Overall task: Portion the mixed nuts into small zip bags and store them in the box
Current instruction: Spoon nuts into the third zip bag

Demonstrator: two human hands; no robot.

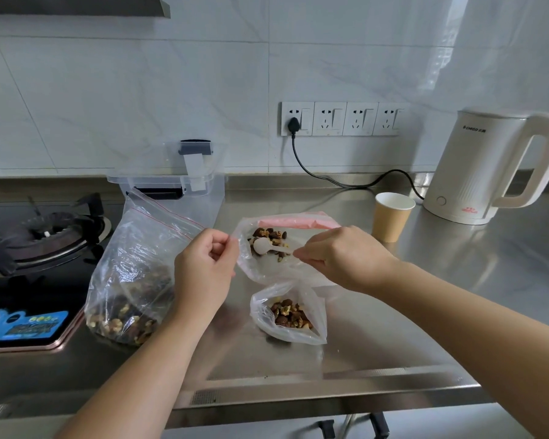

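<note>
Nuts [268, 236] and spoon [265, 246] in bag [267, 270]

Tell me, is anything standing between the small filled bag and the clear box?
Yes. The open bag held by both hands lies between the small bag of nuts and the clear box behind.

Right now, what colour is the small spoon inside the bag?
White; the spoon shows in the head view, held by the right hand.
</note>
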